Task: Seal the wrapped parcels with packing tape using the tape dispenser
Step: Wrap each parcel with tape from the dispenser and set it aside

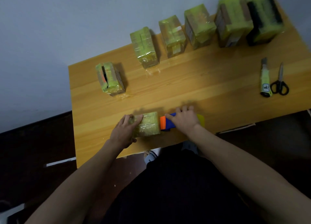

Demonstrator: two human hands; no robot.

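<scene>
The frame is blurred; the right hand (184, 119) covers most of the blue-and-orange tape dispenser (165, 123) it grasps, its orange end touching the small green-wrapped parcel (149, 126) at lower centre. The left hand (125, 131) clasps that parcel. Six more parcels (171, 33) line the table's (202, 76) upper edge; a utility knife (265, 79) and scissors (279, 82) lie right.

Worktop (202, 82): light wood grain, set against a pale wall (67, 22). Utility knife (265, 79): green body, lying near the right edge. Scissors (280, 82): black handles, closed, just beside the knife. Floor (33, 156): dark, below the worktop.
</scene>
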